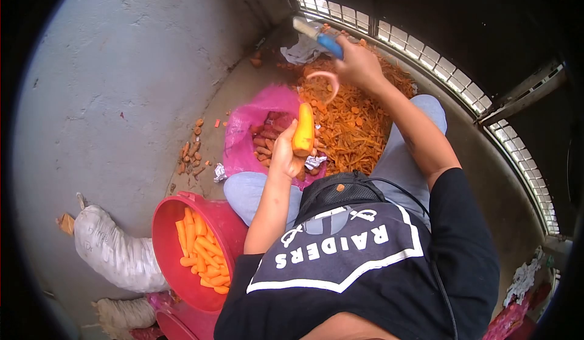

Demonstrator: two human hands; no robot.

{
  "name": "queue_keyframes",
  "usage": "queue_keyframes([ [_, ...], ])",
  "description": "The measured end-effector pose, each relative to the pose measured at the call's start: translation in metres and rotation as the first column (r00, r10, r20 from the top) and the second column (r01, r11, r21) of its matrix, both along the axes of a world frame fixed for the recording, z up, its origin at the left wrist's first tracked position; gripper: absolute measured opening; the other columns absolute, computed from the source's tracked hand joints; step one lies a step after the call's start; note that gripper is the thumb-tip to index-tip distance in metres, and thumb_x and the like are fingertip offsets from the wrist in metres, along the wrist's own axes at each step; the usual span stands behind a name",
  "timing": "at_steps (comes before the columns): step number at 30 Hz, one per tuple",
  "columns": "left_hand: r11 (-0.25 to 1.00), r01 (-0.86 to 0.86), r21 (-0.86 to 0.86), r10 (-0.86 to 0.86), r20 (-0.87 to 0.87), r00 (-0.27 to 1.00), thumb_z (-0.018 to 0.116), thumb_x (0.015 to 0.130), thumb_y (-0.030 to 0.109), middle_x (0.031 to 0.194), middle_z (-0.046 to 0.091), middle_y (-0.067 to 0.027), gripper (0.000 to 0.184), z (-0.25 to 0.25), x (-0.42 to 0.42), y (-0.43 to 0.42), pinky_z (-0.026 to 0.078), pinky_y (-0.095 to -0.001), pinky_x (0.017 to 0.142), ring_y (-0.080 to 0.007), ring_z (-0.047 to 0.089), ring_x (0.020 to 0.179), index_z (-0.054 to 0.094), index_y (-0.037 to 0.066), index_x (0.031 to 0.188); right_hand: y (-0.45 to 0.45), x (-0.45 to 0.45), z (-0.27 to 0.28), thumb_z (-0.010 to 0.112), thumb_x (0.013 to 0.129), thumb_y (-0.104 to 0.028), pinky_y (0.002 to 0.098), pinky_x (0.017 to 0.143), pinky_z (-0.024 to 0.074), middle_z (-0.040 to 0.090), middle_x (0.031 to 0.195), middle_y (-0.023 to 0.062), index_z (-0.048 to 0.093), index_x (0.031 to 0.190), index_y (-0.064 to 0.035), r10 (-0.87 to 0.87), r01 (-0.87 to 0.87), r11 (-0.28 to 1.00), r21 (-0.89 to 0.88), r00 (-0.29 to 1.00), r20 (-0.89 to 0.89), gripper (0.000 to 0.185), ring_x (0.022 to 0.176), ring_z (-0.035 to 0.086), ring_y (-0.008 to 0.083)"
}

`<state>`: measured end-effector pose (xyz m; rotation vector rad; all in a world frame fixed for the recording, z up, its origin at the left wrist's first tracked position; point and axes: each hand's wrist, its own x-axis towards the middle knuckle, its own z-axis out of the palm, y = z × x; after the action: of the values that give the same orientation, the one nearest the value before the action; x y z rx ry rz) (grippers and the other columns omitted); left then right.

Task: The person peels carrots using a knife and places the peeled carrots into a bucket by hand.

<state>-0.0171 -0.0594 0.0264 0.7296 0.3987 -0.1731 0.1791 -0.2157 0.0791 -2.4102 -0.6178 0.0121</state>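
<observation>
My left hand is wrapped around the lower part of a peeled carrot, its narrower end pointing up and away. Out to the right, my right hand grips a blue-handled peeler with a pale, blurred end, well apart from the carrot. A pale curled strip hangs in the air below the peeler, smeared by motion. Under my left hand, a pink sack holds unpeeled, reddish-brown carrots. A wide heap of orange peelings covers the floor between my legs.
A red bucket with peeled carrots stands by my left side. White filled sacks lie along the grey wall. Carrot ends are scattered on the floor. A metal grille curves beyond the heap.
</observation>
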Motion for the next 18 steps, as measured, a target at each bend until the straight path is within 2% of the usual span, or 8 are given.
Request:
queue_keyframes([
  [2,0.982,0.09,-0.169,-0.078,0.073,0.994,0.047,0.098,0.038,0.096,0.063,-0.0109,0.038,-0.017,0.005,0.014,0.055,-0.0352,0.061,-0.0207,0.064,0.078,0.053,0.004,0.115,0.0,-0.028,0.003,0.057,0.081,-0.019,0.0474,0.07,0.0498,0.065,0.077,0.0164,0.052,0.105,-0.0123,0.082,-0.084,0.996,0.035,0.996,0.034,0.026,0.075,0.065,0.0356],
  [5,0.981,-0.176,0.084,0.182,-0.067,0.981,0.049,0.097,0.036,0.099,0.063,-0.0106,0.039,-0.005,0.009,-0.008,0.056,-0.0366,0.07,-0.0214,0.065,0.083,0.053,0.004,0.118,0.001,-0.066,0.01,0.059,0.079,-0.022,0.0489,0.068,0.0502,0.065,0.075,0.0173,0.051,0.104,-0.0116,0.208,-0.213,0.974,0.077,0.976,0.07,0.028,0.074,0.065,0.0369],
  [6,0.98,-0.19,0.054,0.191,-0.019,0.981,0.05,0.097,0.034,0.101,0.064,-0.0106,0.039,0.007,0.007,-0.017,0.056,-0.0368,0.078,-0.0212,0.066,0.087,0.054,0.003,0.119,0.004,-0.073,0.005,0.059,0.079,-0.023,0.05,0.065,0.0495,0.064,0.072,0.0175,0.051,0.104,-0.0117,0.231,-0.241,0.965,0.103,0.968,0.101,0.028,0.071,0.065,0.0381],
  [9,0.991,-0.133,-0.024,0.133,0.004,0.991,0.048,0.098,0.032,0.1,0.065,-0.011,0.037,-0.006,0.007,-0.005,0.055,-0.036,0.077,-0.0203,0.066,0.088,0.055,0.001,0.117,0.007,-0.083,0.007,0.059,0.08,-0.025,0.0514,0.065,0.0486,0.064,0.071,0.0187,0.051,0.104,-0.0108,0.28,-0.288,0.955,0.077,0.955,0.093,0.029,0.071,0.064,0.0398],
  [13,0.994,-0.106,-0.005,0.106,0.131,0.986,0.046,0.099,0.031,0.095,0.065,-0.0113,0.035,-0.012,0.006,-0.004,0.056,-0.033,0.07,-0.0193,0.066,0.08,0.056,0.001,0.113,0.012,-0.082,0.005,0.059,0.08,-0.024,0.0503,0.066,0.0494,0.064,0.071,0.0195,0.051,0.104,-0.0096,0.296,-0.302,0.951,0.065,0.951,0.091,0.029,0.072,0.064,0.0397],
  [16,0.967,-0.159,0.2,0.15,0.06,0.987,0.046,0.099,0.032,0.086,0.065,-0.0101,0.035,-0.016,0.002,-0.002,0.054,-0.0292,0.056,-0.0169,0.064,0.068,0.057,0.001,0.111,0.015,-0.067,0.003,0.06,0.08,-0.022,0.0496,0.066,0.0498,0.065,0.073,0.0177,0.049,0.105,-0.011,0.245,-0.247,0.969,0.013,0.967,0.073,0.029,0.072,0.065,0.0386],
  [17,0.98,-0.081,0.18,0.067,0.081,0.994,0.046,0.099,0.033,0.083,0.064,-0.0095,0.035,-0.014,0.0,0.002,0.052,-0.0284,0.052,-0.0163,0.063,0.064,0.058,0.002,0.11,0.014,-0.052,-0.001,0.061,0.08,-0.021,0.05,0.065,0.0495,0.065,0.073,0.0162,0.047,0.105,-0.013,0.206,-0.206,0.979,-0.005,0.976,0.067,0.03,0.071,0.065,0.0385],
  [18,0.987,-0.001,0.161,-0.015,0.102,0.995,0.046,0.098,0.033,0.08,0.064,-0.0089,0.036,-0.01,-0.003,0.008,0.05,-0.0277,0.049,-0.0156,0.062,0.061,0.058,0.002,0.11,0.01,-0.037,0.002,0.063,0.082,-0.024,0.0484,0.066,0.0505,0.066,0.076,0.0147,0.047,0.105,-0.0119,0.157,-0.137,0.981,-0.137,0.977,0.142,0.03,0.072,0.066,0.0362],
])
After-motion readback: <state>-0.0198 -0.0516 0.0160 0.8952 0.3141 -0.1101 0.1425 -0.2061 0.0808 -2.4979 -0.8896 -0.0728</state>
